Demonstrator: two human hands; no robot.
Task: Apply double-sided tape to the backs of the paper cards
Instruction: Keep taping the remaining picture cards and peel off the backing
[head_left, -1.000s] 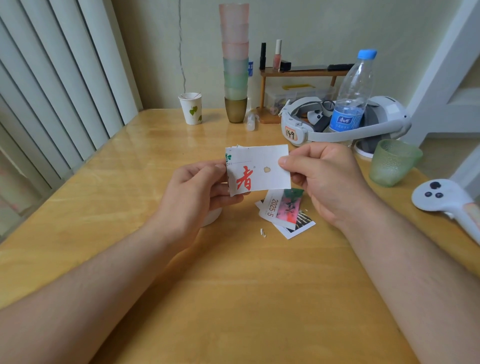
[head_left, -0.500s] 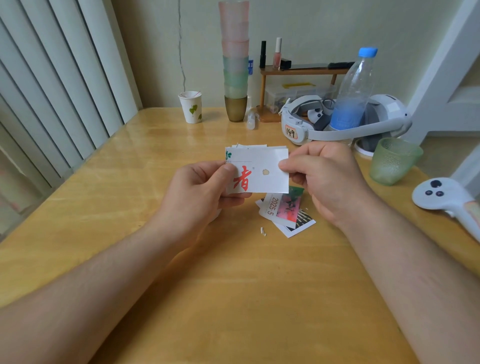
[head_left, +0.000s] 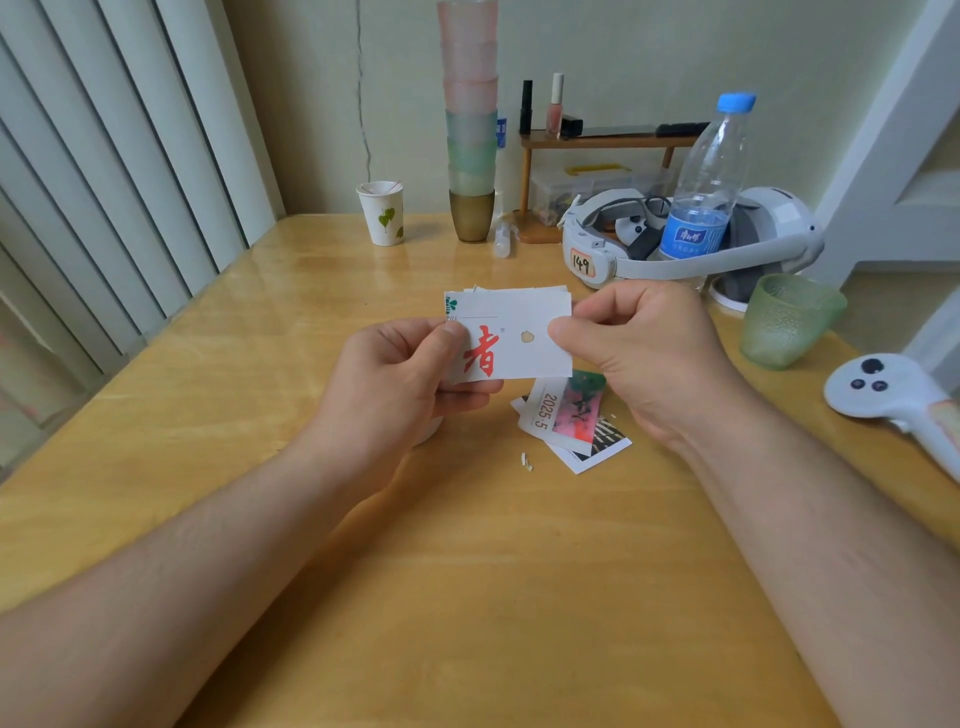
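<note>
At the far left, white vertical blinds (head_left: 104, 171) hang beside a wooden table (head_left: 467, 597); toward the far edge stand a paper cup (head_left: 383, 214) printed with green leaves and, just right of it, a tall stack of tinted cups (head_left: 470, 130).

In the middle, both bare forearms reach in from the near edge; the left hand (head_left: 400, 374) holds a small fan of white paper cards (head_left: 519, 338) above the table, thumb curled over the front card's left edge and fingers curled behind it; the front card shows a red character and a small tan mark near its centre, perhaps tape or a tear, too small to tell. The right hand (head_left: 634, 353) pinches the right edge of the same cards between thumb and curled fingers; so both hands are closed on the cards.

On the table beneath and to the right lies a loose pile of printed cards (head_left: 571, 421), one reading 2025.5; a tiny white scrap (head_left: 525, 460) lies just near of it. Further right sit a white headset (head_left: 675, 244), a water bottle (head_left: 711, 176), a green glass (head_left: 789, 319) and a white controller (head_left: 883, 395).

No roll of tape is clearly visible. The step looks like sorting or separating a card from the held stack; next, a card's back likely has to be turned up and tape found.
</note>
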